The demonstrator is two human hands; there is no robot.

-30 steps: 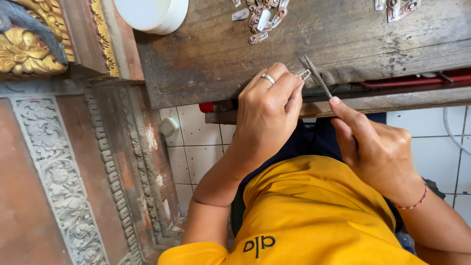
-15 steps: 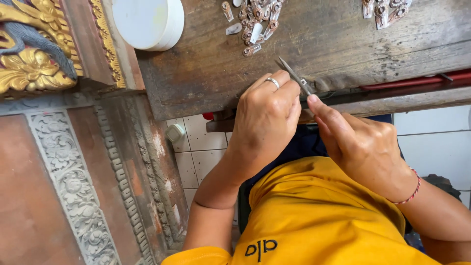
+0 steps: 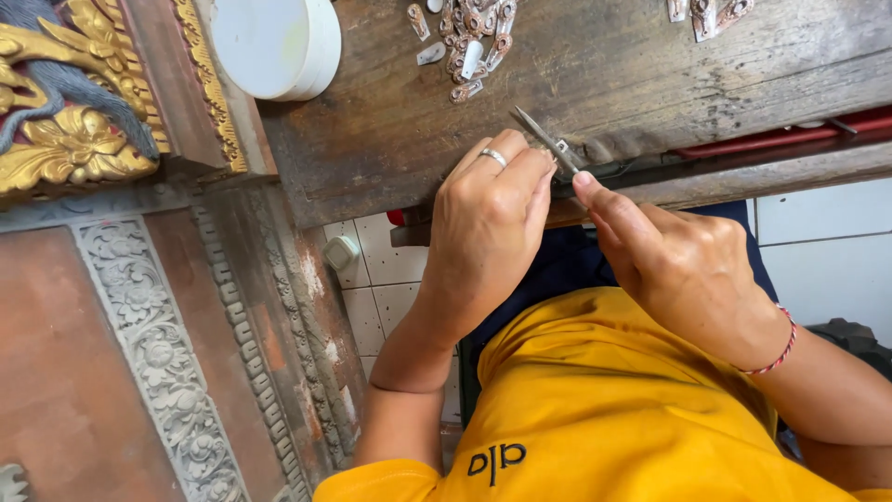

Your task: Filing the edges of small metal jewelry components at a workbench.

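surface: worn wooden workbench, white round lid at far left, small metal pieces heaped near far edge.
left hand: curled shut at bench edge, prob pinching a small piece – hidden, can't tell.
right hand: fingers closed on a thin metal file.
step: looks like filing the held piece; next stroke needs steady push along tool.
file axis: runs diagonally, tip pointing up-left toward the heap.

I see a rough, weathered wooden workbench, grey-brown and matt, cracked along its near edge. My right hand holds a thin metal file with a dull steel sheen. Small metal pieces near the far edge look coppery and silvery. The round container at the left corner seems smooth white plastic. My left hand wears a polished metal ring.
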